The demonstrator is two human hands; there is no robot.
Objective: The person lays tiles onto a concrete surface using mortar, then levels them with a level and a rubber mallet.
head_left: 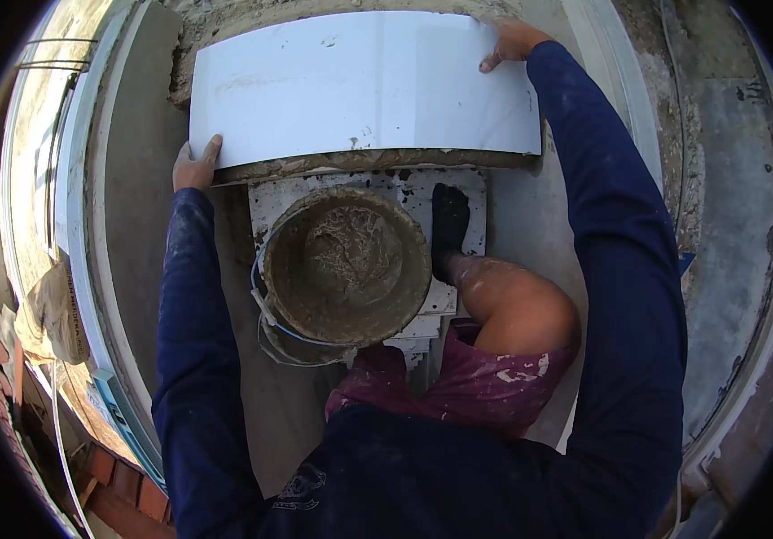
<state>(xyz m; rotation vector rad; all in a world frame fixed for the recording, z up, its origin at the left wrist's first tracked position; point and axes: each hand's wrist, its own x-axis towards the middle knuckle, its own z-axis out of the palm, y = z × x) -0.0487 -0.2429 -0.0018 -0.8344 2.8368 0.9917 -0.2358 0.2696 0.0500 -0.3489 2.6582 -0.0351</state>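
Observation:
A large white rectangular tile [360, 85] lies across a step, with grey mortar [377, 160] visible below its near edge. My left hand [196, 164] grips the tile's near left corner, thumb at the edge. My right hand [512, 43] holds the far right corner with fingers curled at the edge. Between my arms, a round bucket [279, 265] coated in grey mortar holds some wet mortar [351, 247] and has a wire handle; another bucket rim shows beneath it.
My dark-socked foot [449, 225] and bent leg are right of the bucket on white-speckled lower steps [422, 314]. Grey walls [131, 234] flank both sides. At left lie a pale sack [54, 314], a white cable and red roof tiles [126, 485]. A rough concrete ledge [719, 225] runs along the right.

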